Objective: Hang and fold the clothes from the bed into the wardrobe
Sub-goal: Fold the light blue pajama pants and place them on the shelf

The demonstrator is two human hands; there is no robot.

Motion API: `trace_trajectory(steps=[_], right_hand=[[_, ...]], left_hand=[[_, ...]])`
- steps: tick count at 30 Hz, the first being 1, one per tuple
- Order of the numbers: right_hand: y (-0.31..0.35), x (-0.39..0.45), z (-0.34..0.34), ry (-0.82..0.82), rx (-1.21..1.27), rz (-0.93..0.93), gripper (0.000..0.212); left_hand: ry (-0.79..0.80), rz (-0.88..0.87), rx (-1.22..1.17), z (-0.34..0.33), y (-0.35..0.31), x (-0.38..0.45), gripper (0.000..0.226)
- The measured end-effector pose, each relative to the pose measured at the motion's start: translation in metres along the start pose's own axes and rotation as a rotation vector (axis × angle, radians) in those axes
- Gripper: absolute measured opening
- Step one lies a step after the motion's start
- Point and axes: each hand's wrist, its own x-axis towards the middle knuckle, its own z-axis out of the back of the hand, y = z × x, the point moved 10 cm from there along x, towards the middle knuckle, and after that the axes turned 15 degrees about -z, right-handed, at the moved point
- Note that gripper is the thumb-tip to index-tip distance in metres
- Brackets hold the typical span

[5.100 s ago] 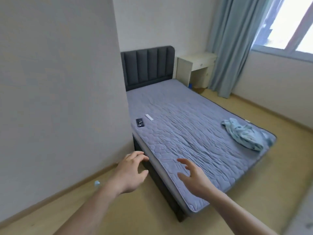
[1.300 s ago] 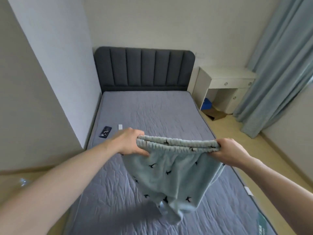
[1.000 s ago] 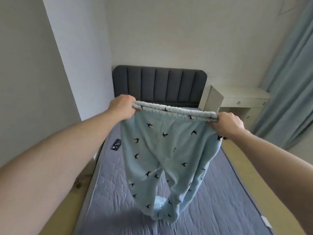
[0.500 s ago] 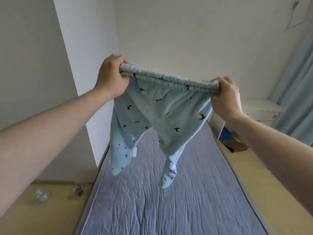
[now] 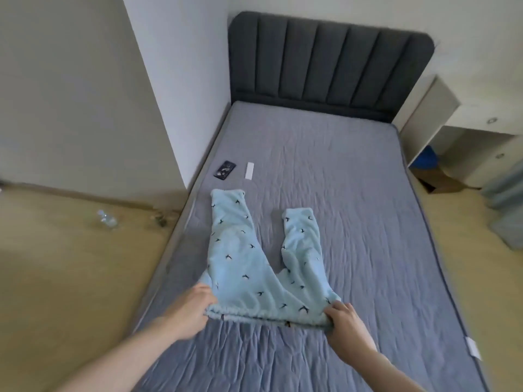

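Laying pants flat on the bed

Bed [image 5: 353, 193], grey quilted cover. Pale blue pants [image 5: 254, 267] spread on its near half, long axis toward the headboard [image 5: 325, 60]: waistband nearest, two legs splayed, cuffs pointing away. Left hand [image 5: 189, 312] pinches the waistband's left end; right hand [image 5: 346, 321] grips the right end. Phone [image 5: 225, 170] beyond the left cuff.

Bare forearms, no sleeves visible

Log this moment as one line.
step: fold | trousers flat on bed | left hand, right hand grip waistband ends
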Motion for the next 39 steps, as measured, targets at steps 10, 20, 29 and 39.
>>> trace_trajectory(steps=[10, 20, 29, 39], right_hand=[[-0.074, -0.014, -0.239, 0.344, -0.111, -0.147, 0.028], [-0.121, -0.027, -0.352, 0.596, -0.155, -0.189, 0.024], [-0.198, -0.003, -0.348, 0.663, 0.033, -0.444, 0.036], [-0.279, 0.025, -0.347, 0.543, 0.284, -0.700, 0.044]], left_hand=[[0.291, 0.178, -0.082, -0.239, 0.050, -0.021, 0.014], [0.441, -0.150, 0.016, -0.313, 0.026, 0.051, 0.026], [0.521, -0.696, 0.163, -0.340, -0.141, 0.160, 0.029], [0.784, -0.966, 0.314, -0.468, -0.235, 0.182, 0.030]])
